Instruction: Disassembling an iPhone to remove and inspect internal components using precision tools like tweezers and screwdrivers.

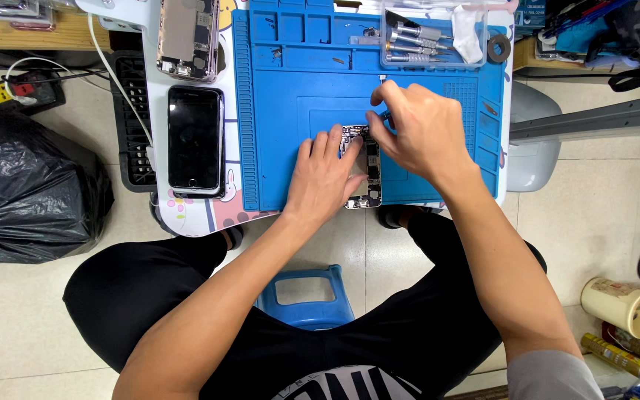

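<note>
An opened phone body (365, 172), its circuit boards showing, lies on a blue work mat (290, 81). My left hand (323, 178) rests flat on the phone's left side and pins it to the mat. My right hand (418, 127) hovers over the phone's upper end with the fingers pinched around a thin tool, mostly hidden; the tip meets the phone's top. Which tool it is I cannot tell.
A black phone screen (195, 141) and another opened phone body (187, 37) lie left of the mat. A clear box of screwdrivers (427, 37) sits at the top. A black bag (27, 192), a power strip (9, 92), a blue stool (305, 296) and a cream cup (620, 305) are around.
</note>
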